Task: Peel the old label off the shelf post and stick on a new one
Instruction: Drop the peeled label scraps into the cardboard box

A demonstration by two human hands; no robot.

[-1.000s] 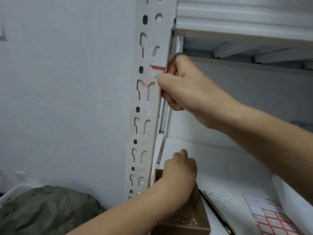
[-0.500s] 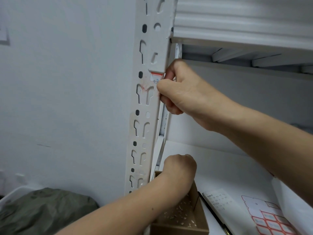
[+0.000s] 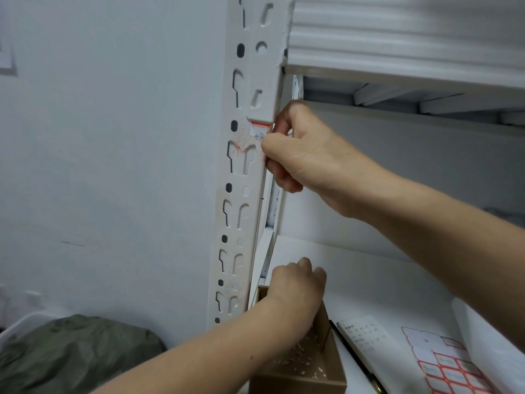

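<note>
The white slotted shelf post [image 3: 244, 194] stands in the middle. A small white old label [image 3: 257, 129] with a red top edge and blue writing sticks to it just under a post joint. Reddish residue [image 3: 241, 147] marks the post below and left of it. My right hand [image 3: 301, 155] is against the label's right edge with curled fingers, thumb and fingertip pinching there. My left hand [image 3: 297, 285] is lower down, its fingers curled over the far rim of a brown cardboard box [image 3: 306, 368]. A sheet of red-bordered new labels [image 3: 446, 365] lies on the shelf board at the lower right.
Small white scraps lie inside the box. A black pen [image 3: 358, 362] and a printed paper [image 3: 366, 339] lie between the box and the label sheet. The upper shelf [image 3: 397, 38] hangs close above my right hand. A green bag [image 3: 74, 354] sits at the lower left by the wall.
My right hand stays at the label, shifted slightly down the post. My left hand's fingers have curled tighter over the box rim.
</note>
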